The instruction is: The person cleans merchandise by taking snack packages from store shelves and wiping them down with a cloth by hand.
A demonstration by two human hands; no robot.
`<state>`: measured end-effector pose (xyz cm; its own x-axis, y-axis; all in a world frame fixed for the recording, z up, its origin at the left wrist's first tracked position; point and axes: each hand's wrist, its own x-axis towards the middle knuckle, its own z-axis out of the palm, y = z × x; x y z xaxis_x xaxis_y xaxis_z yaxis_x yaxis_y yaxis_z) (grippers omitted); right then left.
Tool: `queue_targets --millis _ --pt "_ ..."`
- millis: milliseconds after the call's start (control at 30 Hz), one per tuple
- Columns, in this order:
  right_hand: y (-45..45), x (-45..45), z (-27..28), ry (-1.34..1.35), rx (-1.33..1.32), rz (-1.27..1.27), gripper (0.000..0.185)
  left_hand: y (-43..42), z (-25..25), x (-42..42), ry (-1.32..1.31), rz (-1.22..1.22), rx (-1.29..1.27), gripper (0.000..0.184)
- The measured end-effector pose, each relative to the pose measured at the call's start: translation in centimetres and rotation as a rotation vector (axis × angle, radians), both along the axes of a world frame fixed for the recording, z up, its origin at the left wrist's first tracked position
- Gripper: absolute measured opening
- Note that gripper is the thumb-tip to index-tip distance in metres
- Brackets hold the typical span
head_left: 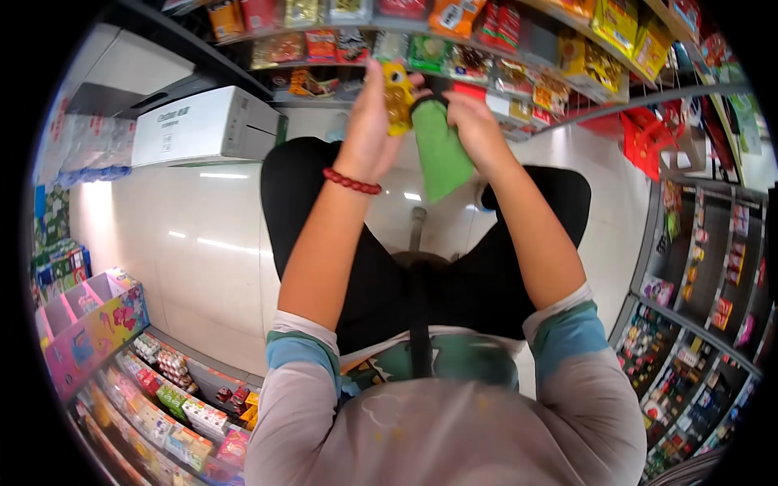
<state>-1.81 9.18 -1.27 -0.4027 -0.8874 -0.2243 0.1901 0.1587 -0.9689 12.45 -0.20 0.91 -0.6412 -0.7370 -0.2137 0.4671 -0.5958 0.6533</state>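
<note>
I'm seeing the small yellow glossy item (397, 104) sitting in the left hand (369, 121), upper centre, just left of the green cloth-like pouch (441, 152) hanging from the right hand (476, 134). The long white cardboard box (182, 130) is lying upper left; the pink rectangular cardboard display box (101, 330) is sitting lower left.

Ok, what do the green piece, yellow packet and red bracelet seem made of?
Green piece: likely fabric, matte, no shine showing. Yellow packet: perhaps plastic film, by its amber, window-like patch; finish unclear. Red bracelet: rounded beads, slight sheen; wood, plastic or stone, unclear.
</note>
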Motion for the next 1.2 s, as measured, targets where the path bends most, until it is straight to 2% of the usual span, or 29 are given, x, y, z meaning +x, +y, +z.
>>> queue_targets --millis 100,133,167,267,333,433,500,567,600,633,700,833,900,933,1100,1200 --pt "0.2 -1.2 1.8 0.255 -0.056 -0.101 0.036 -0.1 0.8 0.5 0.069 0.009 0.048 0.050" --pt "0.2 -1.4 2.8 0.160 0.002 -0.053 0.040 -0.4 1.0 0.9 0.100 -0.032 0.053 0.043" --pt "0.0 -1.4 3.7 0.061 0.052 -0.007 0.045 -0.7 1.3 1.1 0.116 -0.054 0.027 0.047" --pt "0.0 -1.1 3.6 0.140 0.087 0.025 0.051 -1.6 2.5 1.9 0.130 -0.084 -0.010 0.054" --pt "-0.2 -1.4 3.5 0.321 0.068 0.241 0.055 -1.9 3.0 2.3 0.179 -0.125 -0.037 0.056" --pt "0.0 -0.9 3.0 0.358 -0.013 0.242 0.052 -0.7 4.1 1.8 -0.005 -0.066 -0.114 0.057" --pt "0.3 -1.1 2.9 0.279 0.000 0.266 0.050 0.2 4.7 1.3 -0.063 -0.065 -0.124 0.058" --pt "0.2 -1.2 2.7 0.253 -0.032 0.274 0.066 0.5 4.7 0.9 -0.067 -0.078 -0.132 0.057" --pt "0.1 -1.0 2.5 0.234 -0.074 0.280 0.067 0.7 4.9 0.7 -0.077 -0.090 -0.107 0.057" --pt "0.2 -0.9 2.5 0.229 -0.071 0.278 0.067 1.2 5.0 0.4 -0.082 -0.093 -0.104 0.057" --pt "0.2 -0.9 2.4 0.230 -0.075 0.327 0.045 2.0 5.4 -0.5 -0.218 -0.084 -0.122 0.057" --pt "0.0 -1.4 2.2 0.172 -0.093 0.367 0.044 0.5 3.2 0.0 -0.134 -0.189 -0.090 0.057" --pt "-0.3 -1.6 2.1 0.130 -0.206 0.299 0.042 -0.2 2.2 0.0 -0.119 -0.163 -0.083 0.053" --pt "0.1 -2.0 3.0 0.103 -0.088 0.317 0.043 -0.2 2.2 -0.2 -0.130 -0.154 -0.064 0.054" --pt "-0.1 -2.7 2.9 0.060 -0.096 0.268 0.046 0.1 2.1 -0.8 -0.097 -0.139 -0.014 0.050" --pt "0.1 -2.9 3.6 0.188 0.056 0.118 0.050 0.2 2.0 -1.1 -0.062 -0.116 -0.018 0.048"
